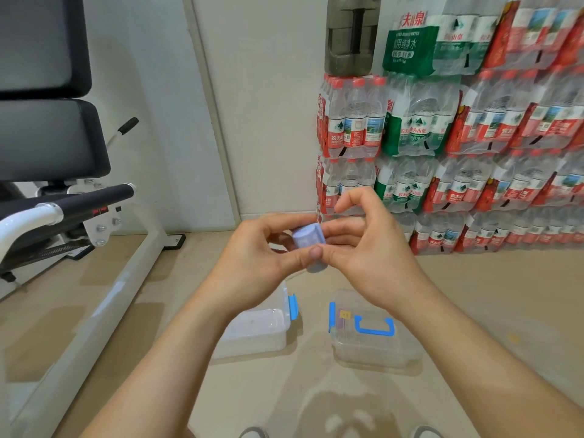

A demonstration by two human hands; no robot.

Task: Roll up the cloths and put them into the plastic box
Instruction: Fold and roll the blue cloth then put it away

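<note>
A pale lilac cloth (306,240), rolled into a tight short cylinder, is held in the air at chest height. My left hand (262,263) pinches it from the left, thumb across its front. My right hand (366,248) grips it from the right with fingers behind it. Below on the floor stands the clear plastic box (252,330) with a blue latch, open, partly hidden by my left wrist. Its clear lid (366,339) with a blue handle lies to the right of it.
A white and black exercise bench (63,197) fills the left side. Stacked packs of bottled water (458,137) line the wall at the back right, with a dark jug (350,36) on top. My shoe tips (252,433) show at the bottom edge.
</note>
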